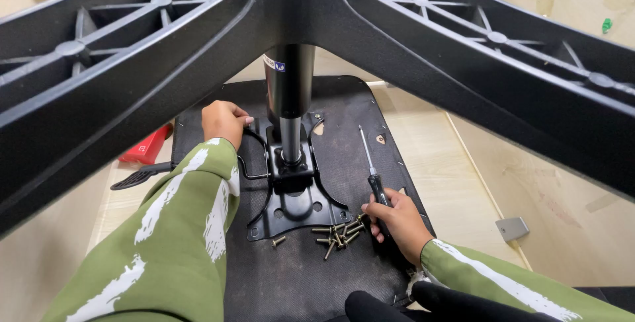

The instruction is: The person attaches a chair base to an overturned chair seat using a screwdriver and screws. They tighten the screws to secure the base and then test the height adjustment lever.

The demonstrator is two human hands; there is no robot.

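The black chair base fills the top of the view, its ribbed plastic spokes spreading toward both upper corners; it looks bulky and stiff, best steadied by a spoke or the post rather than lifted from one end. Under it the upturned seat lies flat on the pale floor, dark underside up, its far edge near the post and its right edge running beside a floor seam. The black gas post stands upright from the metal mounting plate at the seat's middle; post and plate look heavy, hard and smooth.

The left hand is closed over the bent lever at the plate's left side. The right hand is wrapped around the handle of a screwdriver, whose shaft points away toward the seat's far edge. Just left of that hand, a loose heap of screws lies on the seat near the plate's near-right corner, small and likely to roll or scatter.

Open room lies right of the seat, where only a small grey metal piece rests; the spokes overhead crowd any upward move.
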